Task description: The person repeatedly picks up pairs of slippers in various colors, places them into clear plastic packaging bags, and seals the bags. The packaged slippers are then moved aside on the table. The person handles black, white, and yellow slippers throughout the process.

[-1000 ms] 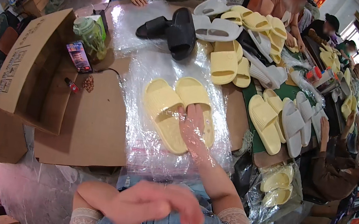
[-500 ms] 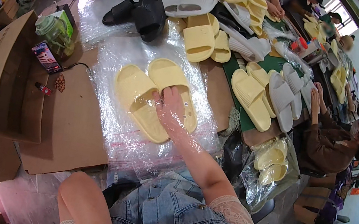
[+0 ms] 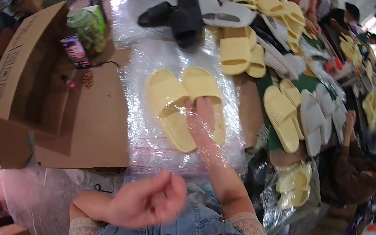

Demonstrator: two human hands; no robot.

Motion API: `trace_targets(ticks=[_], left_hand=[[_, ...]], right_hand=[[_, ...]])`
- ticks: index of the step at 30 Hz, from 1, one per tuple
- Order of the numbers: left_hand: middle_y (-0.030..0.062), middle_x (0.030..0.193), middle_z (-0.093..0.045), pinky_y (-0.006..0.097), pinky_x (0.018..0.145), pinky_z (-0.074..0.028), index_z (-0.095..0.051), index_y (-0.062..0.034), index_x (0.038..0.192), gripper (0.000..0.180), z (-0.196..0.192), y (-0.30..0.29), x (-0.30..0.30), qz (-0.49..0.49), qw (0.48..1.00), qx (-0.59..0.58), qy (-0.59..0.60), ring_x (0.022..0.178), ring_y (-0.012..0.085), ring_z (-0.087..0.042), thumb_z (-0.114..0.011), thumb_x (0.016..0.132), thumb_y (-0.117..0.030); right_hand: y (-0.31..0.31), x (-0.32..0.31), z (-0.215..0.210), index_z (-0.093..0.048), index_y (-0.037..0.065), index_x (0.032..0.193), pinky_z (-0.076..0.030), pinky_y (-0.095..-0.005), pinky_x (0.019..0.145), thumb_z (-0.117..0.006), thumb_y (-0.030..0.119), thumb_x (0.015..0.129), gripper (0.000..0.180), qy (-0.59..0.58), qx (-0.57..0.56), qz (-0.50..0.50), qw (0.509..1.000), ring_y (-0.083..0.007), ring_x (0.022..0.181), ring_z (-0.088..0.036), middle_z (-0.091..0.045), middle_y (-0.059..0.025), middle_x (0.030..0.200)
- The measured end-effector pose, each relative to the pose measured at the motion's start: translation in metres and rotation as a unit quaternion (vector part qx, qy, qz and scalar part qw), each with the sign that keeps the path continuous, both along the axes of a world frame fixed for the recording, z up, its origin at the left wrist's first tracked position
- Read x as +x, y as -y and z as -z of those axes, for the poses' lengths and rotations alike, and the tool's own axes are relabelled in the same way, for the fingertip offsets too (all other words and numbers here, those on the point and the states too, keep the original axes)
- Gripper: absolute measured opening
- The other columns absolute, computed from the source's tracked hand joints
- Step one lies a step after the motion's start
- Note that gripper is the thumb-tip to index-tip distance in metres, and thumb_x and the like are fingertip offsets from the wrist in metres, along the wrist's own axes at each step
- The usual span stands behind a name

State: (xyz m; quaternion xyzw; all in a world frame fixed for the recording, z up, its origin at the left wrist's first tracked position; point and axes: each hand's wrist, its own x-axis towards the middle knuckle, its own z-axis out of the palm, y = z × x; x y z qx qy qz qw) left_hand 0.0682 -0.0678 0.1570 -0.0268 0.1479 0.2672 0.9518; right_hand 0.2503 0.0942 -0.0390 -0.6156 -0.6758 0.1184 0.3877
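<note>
Clear plastic sheet (image 3: 154,146) covers the table — right hand (image 3: 202,120) flat on yellow slippers (image 3: 185,102), left hand (image 3: 149,205) blurred, loosely curled, empty.

An open brown cardboard box (image 3: 33,68) stands on flattened cardboard to the far left, a pair of black rubber slippers (image 3: 179,15) lies at the table's far side, and more pale yellow slippers (image 3: 283,114) and white slippers (image 3: 314,119) spread along the right.
</note>
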Motion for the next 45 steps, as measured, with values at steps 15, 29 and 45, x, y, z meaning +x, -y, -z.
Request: trace_targets(ticks=[15, 29, 45], left_hand=[[0.0217, 0.164, -0.024, 0.049, 0.111, -0.049, -0.014, 0.0043, 0.158, 0.063, 0.130, -0.095, -0.306, -0.692, 0.680, 0.008, 0.242, 0.144, 0.0390, -0.041, -0.038, 0.110, -0.027], [0.0083, 0.113, -0.063, 0.033, 0.087, -0.055, -0.063, -0.0080, 0.112, 0.020, 0.143, -0.068, -0.063, -0.424, 0.706, 0.348, -0.448, 0.101, 0.0189, -0.064, -0.054, 0.096, -0.001], [0.0282, 0.166, -0.010, 0.063, 0.122, -0.009, -0.030, -0.0160, 0.160, 0.111, 0.145, -0.043, 0.019, 0.001, 0.275, 0.713, -0.645, 0.154, 0.0478, -0.007, -0.079, 0.072, -0.064]], right_hand=[[-0.001, 0.001, -0.009, -0.056, 0.002, 0.096, -0.045, -0.0512, 0.071, -0.068, 0.023, 0.096, 0.024, -0.020, 0.037, -0.020, 0.999, -0.0410, 0.081, -0.057, -0.054, -0.0193, 0.090], [-0.002, 0.004, -0.002, -0.056, 0.000, 0.098, -0.045, -0.0522, 0.074, -0.067, 0.022, 0.096, 0.025, -0.009, -0.003, -0.016, 1.000, -0.0421, 0.086, -0.056, -0.054, -0.0207, 0.093], [0.111, 0.062, -0.029, -0.052, -0.001, 0.141, -0.039, -0.0523, 0.113, -0.065, 0.012, 0.093, 0.051, 0.039, 0.015, -0.150, 0.988, -0.0430, 0.133, -0.050, -0.054, -0.0223, 0.142]])
